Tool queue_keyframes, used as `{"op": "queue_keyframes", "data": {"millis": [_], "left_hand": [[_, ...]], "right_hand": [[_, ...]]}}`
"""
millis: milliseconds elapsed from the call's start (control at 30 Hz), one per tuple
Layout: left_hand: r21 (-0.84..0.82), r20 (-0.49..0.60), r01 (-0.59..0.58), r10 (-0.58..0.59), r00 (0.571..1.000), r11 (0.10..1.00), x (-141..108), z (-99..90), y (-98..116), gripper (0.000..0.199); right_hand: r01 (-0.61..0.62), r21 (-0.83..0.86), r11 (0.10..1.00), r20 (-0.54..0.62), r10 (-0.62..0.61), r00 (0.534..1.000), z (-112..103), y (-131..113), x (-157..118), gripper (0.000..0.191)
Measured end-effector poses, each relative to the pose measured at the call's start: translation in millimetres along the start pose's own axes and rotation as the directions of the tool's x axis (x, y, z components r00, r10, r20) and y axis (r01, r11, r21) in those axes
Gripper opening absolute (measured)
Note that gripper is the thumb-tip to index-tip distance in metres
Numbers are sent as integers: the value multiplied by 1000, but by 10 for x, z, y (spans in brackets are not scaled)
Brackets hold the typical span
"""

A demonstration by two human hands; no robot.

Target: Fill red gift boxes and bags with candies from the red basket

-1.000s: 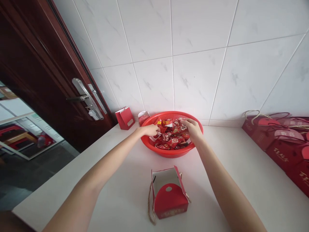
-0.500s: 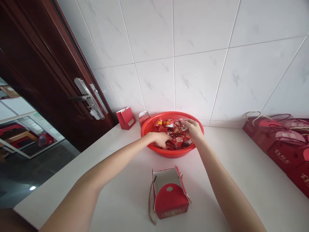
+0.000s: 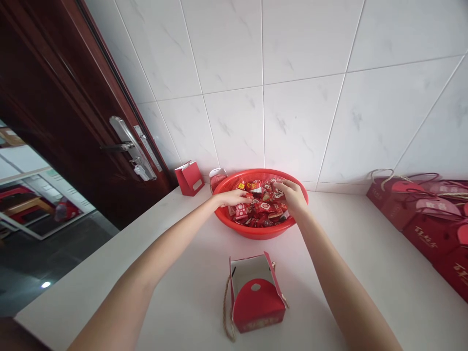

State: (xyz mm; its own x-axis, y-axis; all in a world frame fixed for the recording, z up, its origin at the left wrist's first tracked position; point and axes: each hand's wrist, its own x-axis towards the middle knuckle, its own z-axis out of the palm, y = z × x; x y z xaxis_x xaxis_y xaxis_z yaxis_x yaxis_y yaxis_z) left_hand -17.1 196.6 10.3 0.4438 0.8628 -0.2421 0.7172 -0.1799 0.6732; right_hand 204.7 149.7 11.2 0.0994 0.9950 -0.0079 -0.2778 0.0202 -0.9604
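Observation:
A red perforated plastic basket [image 3: 256,236] holds many small candy packets [image 3: 263,207] in red wrappers. Over its left part is my left hand [image 3: 234,197], fingers pinched together with a bit of red wrapper at their tips. My right hand [image 3: 295,195] reaches over the basket's right side, its fingers closed at a red and white candy packet [image 3: 277,191]; its fingertips are partly hidden. Between my forearms an open red gift box [image 3: 259,307] stands on the white tabletop, its rounded front flap up and pale inside showing. A rope handle hangs at its left.
A small red paper box [image 3: 190,178] stands by the wall at the back left, with another box [image 3: 218,176] partly behind the basket. Several red gift boxes with rope handles [image 3: 420,214] line the right side. A dark door [image 3: 73,97] with keys in its lock is at the left.
My left hand has moved up and left from the basket's front to its left part, uncovering packets there. My right hand has stayed nearly in place.

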Motion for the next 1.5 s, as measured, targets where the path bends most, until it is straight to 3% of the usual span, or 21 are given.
{"op": "queue_keyframes", "data": {"millis": [200, 400, 500, 567, 633, 733, 800, 833, 1000, 1267, 1333, 1400, 1500], "left_hand": [[-144, -35, 32, -37, 999, 989, -28, -12, 9, 46], [-294, 74, -23, 46, 996, 956, -142, -55, -41, 88], [-332, -4, -122, 128, 992, 935, -155, -47, -83, 87], [-339, -126, -217, 185, 975, 915, -142, -22, -82, 83], [-319, -291, -354, 265, 919, 879, -125, 22, -32, 73], [-224, -496, -565, 406, 767, 794, -119, 119, 150, 57], [-122, -545, -631, 480, 688, 766, -128, 202, 310, 54], [-67, -541, -637, 509, 670, 768, -131, 247, 386, 55], [54, -363, -622, 596, 717, 781, -86, 448, 586, 71], [-60, -233, -598, 571, 787, 799, -109, 465, 665, 107], [-182, -217, -601, 564, 797, 778, -138, 428, 693, 106], [-279, -269, -606, 545, 794, 745, -147, 368, 691, 96], [-273, -424, -582, 447, 788, 766, -131, 237, 607, 56]], "right_hand": [[-3, 4, 1000, 7, 3, 1000, -8, 1, 1, 15], [-14, 13, 1000, 13, 14, 1000, 2, -8, -8, 14], [-19, 20, 1000, 11, 19, 1000, 5, -9, -9, 13], [-21, 23, 1000, 9, 21, 1000, 6, -12, -11, 12], [-22, 24, 999, 7, 22, 1000, 7, -17, -14, 11], [-36, 19, 999, 35, 35, 999, 5, -21, -16, 11], [-43, 15, 999, 75, 42, 996, 1, -19, -15, 13], [-46, 14, 999, 94, 45, 995, -3, -16, -13, 15], [-83, 46, 996, 145, 75, 987, -26, 5, 6, 15], [-75, 79, 994, 200, 58, 978, -46, 8, -1, 21], [-69, 81, 994, 216, 51, 975, -44, 7, -5, 27], [-57, 94, 994, 216, 35, 976, -39, 7, -7, 32], [-29, 137, 990, 160, 7, 987, -26, 4, -7, 33]]}}
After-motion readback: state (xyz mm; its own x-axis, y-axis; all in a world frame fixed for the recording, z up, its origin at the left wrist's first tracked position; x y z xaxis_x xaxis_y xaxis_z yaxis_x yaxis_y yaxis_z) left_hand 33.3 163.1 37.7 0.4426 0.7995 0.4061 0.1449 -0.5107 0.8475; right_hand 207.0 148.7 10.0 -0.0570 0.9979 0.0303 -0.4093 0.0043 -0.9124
